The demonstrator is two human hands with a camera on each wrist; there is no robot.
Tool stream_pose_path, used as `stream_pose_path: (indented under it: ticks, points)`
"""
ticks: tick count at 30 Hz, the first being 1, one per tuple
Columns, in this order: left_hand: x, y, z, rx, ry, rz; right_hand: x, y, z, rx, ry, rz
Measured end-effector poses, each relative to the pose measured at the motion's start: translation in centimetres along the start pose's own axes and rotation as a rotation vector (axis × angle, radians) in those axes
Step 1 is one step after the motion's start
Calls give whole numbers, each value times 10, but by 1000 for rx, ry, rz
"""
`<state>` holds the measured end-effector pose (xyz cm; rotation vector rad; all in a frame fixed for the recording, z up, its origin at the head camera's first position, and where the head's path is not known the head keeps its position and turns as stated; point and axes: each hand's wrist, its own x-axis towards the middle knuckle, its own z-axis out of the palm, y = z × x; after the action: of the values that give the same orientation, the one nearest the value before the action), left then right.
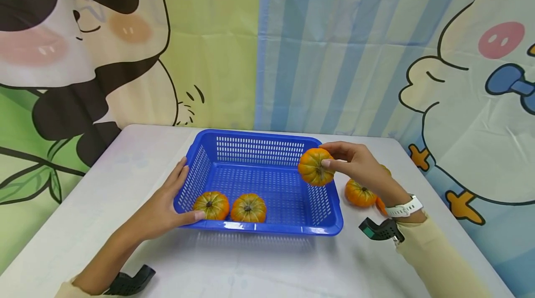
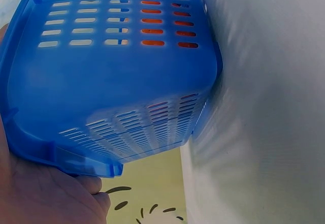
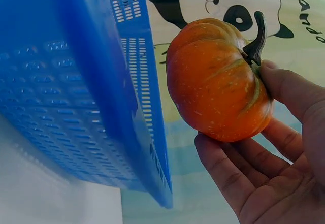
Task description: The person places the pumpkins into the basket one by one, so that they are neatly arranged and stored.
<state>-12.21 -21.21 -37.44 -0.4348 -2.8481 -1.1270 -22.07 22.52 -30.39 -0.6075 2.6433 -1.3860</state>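
Note:
A blue plastic basket [image 1: 263,227] with slotted walls stands on the white table. Two small orange pumpkins, a left one [image 1: 211,205] and a right one [image 1: 248,208], sit inside along its near wall. At the basket's near left corner, my left hand [image 1: 160,205] holds the rim, thumb over the front edge and fingers along the left side. My right hand [image 1: 355,165] pinches another small pumpkin [image 1: 316,167] between thumb and fingers, above the basket's right rim. In the right wrist view, this pumpkin's dark curved stem [image 3: 259,36] shows beside the thumb.
More pumpkins [image 1: 359,194] lie on the table right of the basket, partly hidden under my right forearm. Behind the white table [image 1: 251,265] hangs a curtain [image 1: 317,47] with cartoon animals and stripes.

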Motion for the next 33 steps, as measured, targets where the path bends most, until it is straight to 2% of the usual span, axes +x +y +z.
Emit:
stream_pose_path:
  ticks: [14, 22, 33]
  points:
    - [0, -1, 2, 1, -2, 3, 23, -12, 21, 47, -223, -54]
    - [0, -4, 2, -18, 4, 3, 40, -20, 32, 17, -317, -56]
    - [0, -1, 0, -9, 9, 16, 48, -21, 42, -41, -404, -96]
